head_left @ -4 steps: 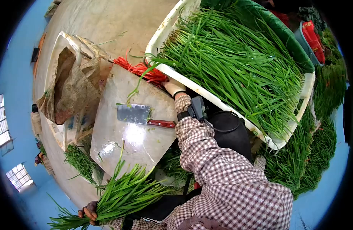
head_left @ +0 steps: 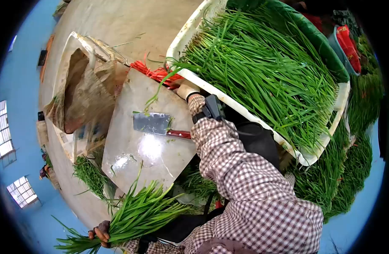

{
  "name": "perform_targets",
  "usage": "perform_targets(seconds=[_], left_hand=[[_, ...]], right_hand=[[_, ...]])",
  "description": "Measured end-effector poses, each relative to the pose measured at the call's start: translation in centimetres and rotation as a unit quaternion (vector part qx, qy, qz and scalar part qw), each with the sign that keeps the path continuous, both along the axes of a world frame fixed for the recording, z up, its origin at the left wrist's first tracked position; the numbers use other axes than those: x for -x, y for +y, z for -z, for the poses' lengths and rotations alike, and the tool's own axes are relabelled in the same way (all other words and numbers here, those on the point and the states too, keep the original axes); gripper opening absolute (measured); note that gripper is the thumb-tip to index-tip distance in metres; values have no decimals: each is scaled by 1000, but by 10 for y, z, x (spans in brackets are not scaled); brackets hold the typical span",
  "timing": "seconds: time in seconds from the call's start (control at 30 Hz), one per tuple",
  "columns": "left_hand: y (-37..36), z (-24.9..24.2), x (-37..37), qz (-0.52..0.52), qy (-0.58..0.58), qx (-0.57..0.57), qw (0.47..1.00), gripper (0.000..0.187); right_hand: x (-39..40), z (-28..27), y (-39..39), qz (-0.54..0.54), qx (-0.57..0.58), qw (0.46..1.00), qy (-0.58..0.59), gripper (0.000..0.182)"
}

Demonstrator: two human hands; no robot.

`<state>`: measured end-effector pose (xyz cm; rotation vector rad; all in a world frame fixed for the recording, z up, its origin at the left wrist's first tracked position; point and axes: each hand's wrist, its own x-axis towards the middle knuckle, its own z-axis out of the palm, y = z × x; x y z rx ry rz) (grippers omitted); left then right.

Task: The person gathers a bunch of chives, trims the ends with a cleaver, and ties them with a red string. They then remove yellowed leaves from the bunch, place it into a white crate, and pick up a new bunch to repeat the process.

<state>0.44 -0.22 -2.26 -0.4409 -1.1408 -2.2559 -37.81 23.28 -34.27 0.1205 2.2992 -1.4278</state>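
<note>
**Chives bundled in one hand, the other reaching for ties**

Head view: the left hand has its fingers closed around one bunch of chives, held low beside the cutting board, likely to keep the stalks together. The right hand reaches to the red ties by the white crate; I cannot tell its finger state. One cleaver lies flat on the board, out of the way.

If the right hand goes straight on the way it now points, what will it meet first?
Probably the red ties. The right hand reaches past the cutting board toward that bundle beside the white crate; it looks close, but depth is unclear.
</note>
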Motion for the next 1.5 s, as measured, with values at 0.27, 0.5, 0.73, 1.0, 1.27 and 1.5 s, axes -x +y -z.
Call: perform_targets(seconds=[0.27,0.5,0.73,1.0,1.27,1.5], left_hand=[[-10,-18,-55,48,-23,61,997,43],[3,-45,-122,-88,-32,100,991,41],[-2,-104,-223,-222,-68,112,966,41],[-49,-115,-345,-270,-23,97,958,40],[-55,-82,-294,-299,71,26,951,34],[-58,-71,-273,-245,105,-6,964,33]], right_hand=[[-65,-96,12,113,-12,961,250,13],[-125,-234,25,19,148,793,590,20],[-240,-326,1,-405,176,634,635,32],[-292,-317,-63,-673,107,552,481,29],[-231,-134,-243,-653,-29,530,540,30],[-203,-142,-270,-580,-92,684,432,56]])
